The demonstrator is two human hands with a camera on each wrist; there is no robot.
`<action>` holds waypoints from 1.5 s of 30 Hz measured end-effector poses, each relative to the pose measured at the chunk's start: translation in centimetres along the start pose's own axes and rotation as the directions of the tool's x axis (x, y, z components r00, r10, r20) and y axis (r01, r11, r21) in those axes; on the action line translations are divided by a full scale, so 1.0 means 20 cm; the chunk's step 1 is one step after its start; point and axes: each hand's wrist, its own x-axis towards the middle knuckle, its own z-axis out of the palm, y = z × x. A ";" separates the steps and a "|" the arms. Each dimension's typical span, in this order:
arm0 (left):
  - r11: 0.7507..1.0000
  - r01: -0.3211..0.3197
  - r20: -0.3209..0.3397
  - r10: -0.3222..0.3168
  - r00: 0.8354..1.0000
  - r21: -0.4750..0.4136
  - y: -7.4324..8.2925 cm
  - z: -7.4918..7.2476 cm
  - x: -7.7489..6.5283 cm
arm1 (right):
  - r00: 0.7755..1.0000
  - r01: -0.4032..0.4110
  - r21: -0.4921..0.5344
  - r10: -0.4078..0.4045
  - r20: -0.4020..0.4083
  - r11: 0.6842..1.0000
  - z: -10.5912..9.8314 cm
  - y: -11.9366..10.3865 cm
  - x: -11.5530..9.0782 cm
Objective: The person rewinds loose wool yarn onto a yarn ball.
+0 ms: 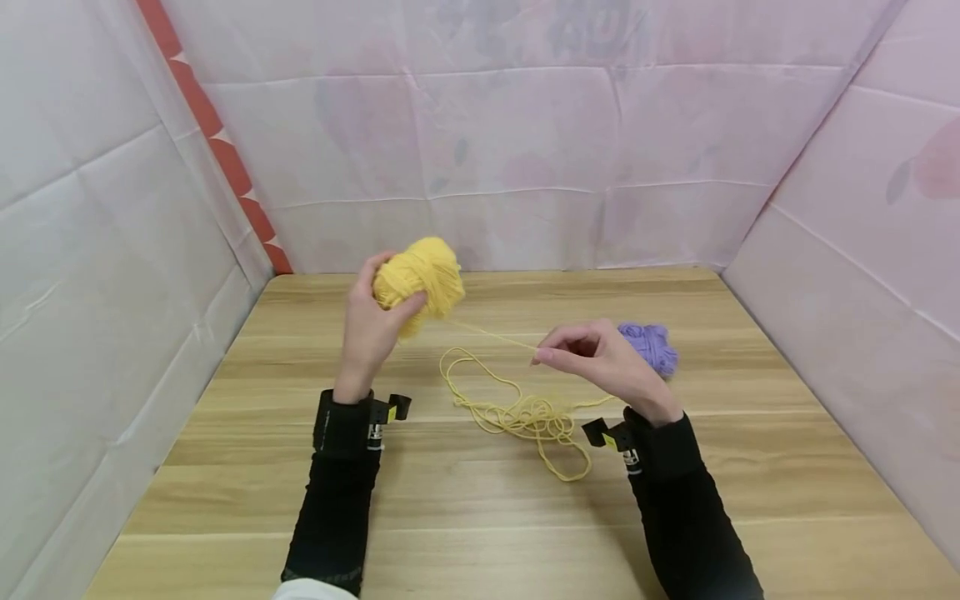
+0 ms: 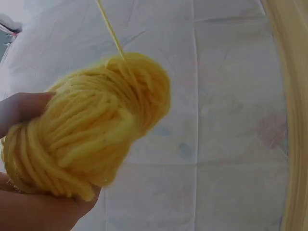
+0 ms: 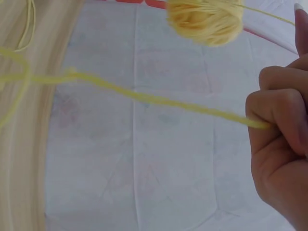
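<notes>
My left hand (image 1: 372,327) grips a ball of yellow yarn (image 1: 422,279) above the far part of the table, thumb on the near side. From the ball a taut strand (image 1: 491,334) runs to my right hand (image 1: 603,360), which pinches it between thumb and fingers. In the right wrist view the tail of the yarn (image 3: 168,101) comes out from under the curled fingers (image 3: 276,110) and slopes toward the table. Loose yellow loops (image 1: 532,417) lie tangled on the wood between the two forearms. The left wrist view has the ball (image 2: 91,125) close up, its strand leaving the top.
A purple ball of yarn (image 1: 651,348) lies on the wooden table (image 1: 480,542) just behind the right hand, partly hidden by it. Pale patterned sheets (image 1: 517,142) stand as walls at the back and both sides.
</notes>
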 end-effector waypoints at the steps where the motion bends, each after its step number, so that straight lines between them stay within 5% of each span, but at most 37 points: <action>1: 0.998 -0.016 0.040 0.014 0.999 0.058 0.00 0.02 0.00 | 1.000 0.011 0.006 -0.011 -0.019 1.000 0.00 -0.01 -0.01; 5: 0.971 -0.126 0.211 0.082 0.974 0.204 -0.02 0.08 -0.02 | 0.995 0.047 0.029 -0.044 -0.094 0.998 0.01 -0.02 -0.01; 10: 0.932 -0.237 0.432 0.101 0.896 0.274 -0.01 0.12 -0.07 | 0.979 0.095 0.036 -0.087 -0.184 0.995 0.03 -0.01 0.03; 18: 0.935 -0.333 0.669 0.171 0.723 0.121 0.02 0.15 -0.13 | 0.949 0.170 0.023 -0.157 -0.273 0.985 0.06 0.02 0.09; 20: 0.938 -0.337 0.695 0.188 0.694 0.083 0.02 0.15 -0.14 | 0.944 0.184 0.024 -0.170 -0.281 0.983 0.07 0.02 0.10; 23: 0.950 -0.311 0.715 0.198 0.671 0.028 0.03 0.14 -0.14 | 0.940 0.211 0.041 -0.191 -0.281 0.977 0.09 0.04 0.13; 26: 0.969 -0.247 0.717 0.190 0.671 -0.025 0.04 0.12 -0.14 | 0.946 0.225 0.061 -0.203 -0.252 0.972 0.10 0.05 0.14; 31: 0.986 -0.131 0.697 0.165 0.697 -0.102 0.05 0.10 -0.14 | 0.963 0.203 0.109 -0.178 -0.204 0.973 0.13 0.08 0.17; 37: 0.978 0.030 0.677 0.119 0.726 -0.204 0.06 0.07 -0.14 | 0.978 0.163 0.210 -0.129 -0.165 0.964 0.17 0.11 0.20; 40: 0.965 0.074 0.633 0.107 0.766 -0.252 0.06 0.06 -0.13 | 0.977 0.163 0.223 -0.126 -0.173 0.961 0.20 0.12 0.22; 45: 0.945 0.094 0.482 0.073 0.873 -0.314 0.07 0.06 -0.12 | 0.981 0.088 0.177 -0.054 -0.186 0.980 0.24 0.13 0.25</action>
